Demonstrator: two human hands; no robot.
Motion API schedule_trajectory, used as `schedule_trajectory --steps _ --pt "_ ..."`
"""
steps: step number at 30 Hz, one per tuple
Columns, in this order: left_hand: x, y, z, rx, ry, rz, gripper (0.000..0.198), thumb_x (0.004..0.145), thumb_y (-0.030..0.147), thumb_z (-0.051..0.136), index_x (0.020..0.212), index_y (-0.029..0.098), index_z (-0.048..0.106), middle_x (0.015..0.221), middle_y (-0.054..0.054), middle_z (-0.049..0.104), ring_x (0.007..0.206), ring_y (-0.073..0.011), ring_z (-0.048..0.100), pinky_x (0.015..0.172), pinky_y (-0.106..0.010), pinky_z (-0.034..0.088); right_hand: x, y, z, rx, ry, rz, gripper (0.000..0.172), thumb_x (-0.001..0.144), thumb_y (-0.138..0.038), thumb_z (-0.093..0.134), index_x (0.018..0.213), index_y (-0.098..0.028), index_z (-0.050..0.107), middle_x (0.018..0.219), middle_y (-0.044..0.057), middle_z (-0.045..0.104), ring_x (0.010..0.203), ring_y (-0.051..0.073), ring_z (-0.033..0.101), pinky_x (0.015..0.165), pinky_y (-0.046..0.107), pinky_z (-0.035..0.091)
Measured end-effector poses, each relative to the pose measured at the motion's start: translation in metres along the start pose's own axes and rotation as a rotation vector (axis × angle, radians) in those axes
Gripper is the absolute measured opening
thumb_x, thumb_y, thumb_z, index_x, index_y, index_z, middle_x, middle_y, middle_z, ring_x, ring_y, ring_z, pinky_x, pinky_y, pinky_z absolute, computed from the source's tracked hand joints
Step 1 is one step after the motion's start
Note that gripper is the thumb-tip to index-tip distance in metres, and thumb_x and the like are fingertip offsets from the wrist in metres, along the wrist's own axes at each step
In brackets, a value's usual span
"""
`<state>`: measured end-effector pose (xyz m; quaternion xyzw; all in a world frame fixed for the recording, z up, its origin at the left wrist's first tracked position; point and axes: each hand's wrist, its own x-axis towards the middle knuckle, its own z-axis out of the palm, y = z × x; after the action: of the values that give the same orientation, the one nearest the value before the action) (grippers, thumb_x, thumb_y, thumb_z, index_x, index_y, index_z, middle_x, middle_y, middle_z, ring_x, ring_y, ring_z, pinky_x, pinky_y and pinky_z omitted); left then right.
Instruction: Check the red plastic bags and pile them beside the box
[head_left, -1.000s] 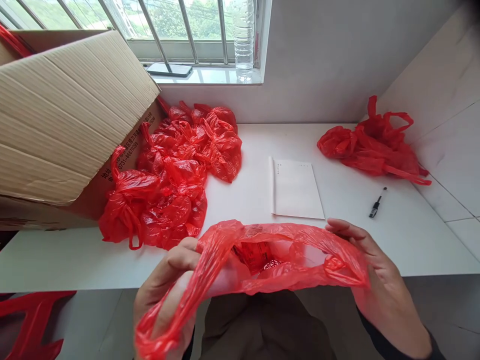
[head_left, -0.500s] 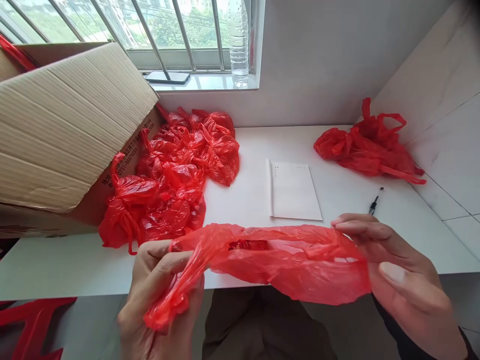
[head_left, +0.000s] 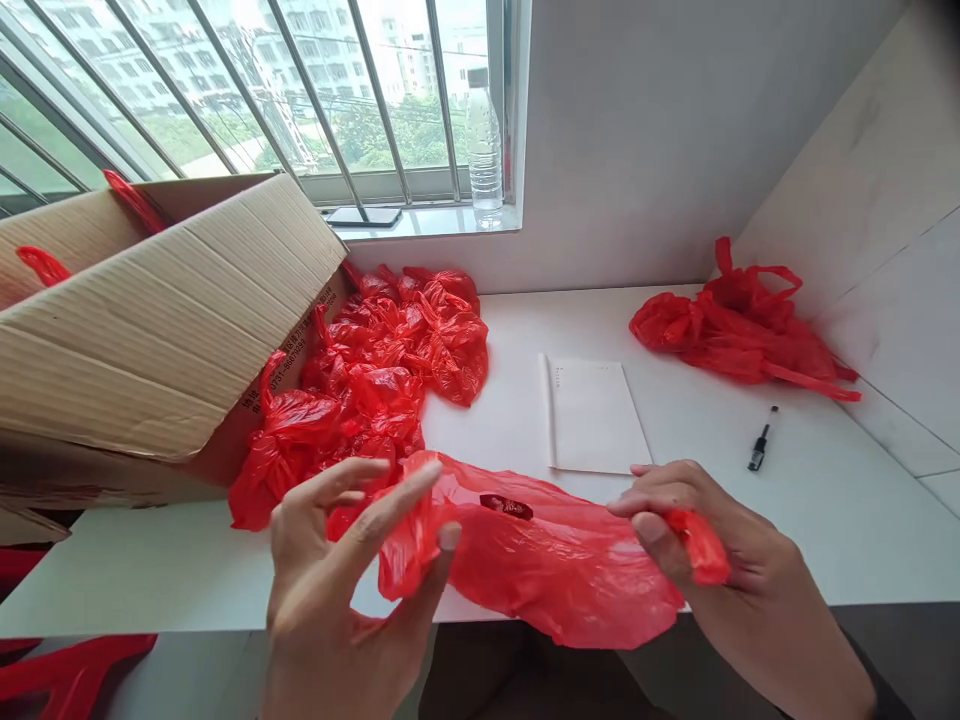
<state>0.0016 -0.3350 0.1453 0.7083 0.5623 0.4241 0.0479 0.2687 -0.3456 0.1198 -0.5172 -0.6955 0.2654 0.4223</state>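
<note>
A thin red plastic bag [head_left: 555, 570] is stretched between my hands above the front edge of the table, a small dark red printed packet [head_left: 507, 507] showing at its mouth. My right hand [head_left: 705, 540] grips one handle of the bag, whose bunched end pokes out of the fist. At the opposite handle is my left hand [head_left: 367, 560], its thumb and forefinger apart on either side of the film. Whether those fingers touch the plastic is hard to see.
Several knotted red bags [head_left: 375, 370] lie beside a tilted cardboard box [head_left: 180, 330] on the left. A notepad [head_left: 600, 415] and a pen [head_left: 761, 445] rest on the white table, with more red bags [head_left: 750, 330] at right. A bottle [head_left: 485, 160] and a phone [head_left: 365, 217] occupy the windowsill.
My right hand has moved inward and closed on a bag handle. My left hand has loosened its grip and spread its fingers. The view has tilted up slightly.
</note>
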Motion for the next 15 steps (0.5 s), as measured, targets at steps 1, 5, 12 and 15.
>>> schedule_trajectory --steps 1,5,12,15 --pt "0.002 0.0 0.0 -0.095 -0.07 -0.023 0.017 0.088 0.028 0.068 0.103 0.032 0.073 0.122 -0.005 0.055 0.117 -0.0274 0.054 0.099 -0.038 0.042 0.001 -0.002 -0.002 0.012 0.031 0.008 0.014 0.099 -0.031 0.056 0.1 -0.035 0.069 0.1 -0.001 0.067 0.107 0.021 0.063 0.087 0.031 0.053" --pt "0.008 0.013 0.005 -0.579 -0.277 -0.229 0.036 0.104 0.032 0.039 0.077 0.025 0.061 0.081 -0.002 0.065 0.097 -0.0217 0.065 0.097 -0.038 0.047 0.004 -0.015 -0.009 0.085 0.034 -0.076 0.017 0.098 -0.028 0.058 0.108 -0.036 0.07 0.093 0.0 0.065 0.085 0.016 0.065 0.067 0.024 0.055" --pt "0.003 0.062 0.034 -0.493 -0.574 -0.223 0.015 0.089 0.029 0.061 0.076 0.025 0.055 0.064 0.003 0.061 0.057 -0.0145 0.052 0.057 -0.028 0.037 0.018 -0.032 0.008 0.074 -0.14 -0.331 0.044 0.096 -0.019 0.056 0.137 -0.034 0.057 0.082 0.001 0.064 0.076 0.019 0.061 0.069 0.031 0.057" --pt "-0.003 0.064 0.033 -0.431 -0.446 -0.294 0.022 0.082 0.03 0.069 0.104 0.033 0.069 0.104 0.0 0.075 0.09 -0.0214 0.067 0.075 -0.027 0.046 0.023 -0.029 0.006 0.028 -0.084 -0.319 0.028 0.095 -0.018 0.056 0.117 -0.033 0.063 0.087 0.0 0.068 0.079 0.018 0.062 0.07 0.029 0.056"
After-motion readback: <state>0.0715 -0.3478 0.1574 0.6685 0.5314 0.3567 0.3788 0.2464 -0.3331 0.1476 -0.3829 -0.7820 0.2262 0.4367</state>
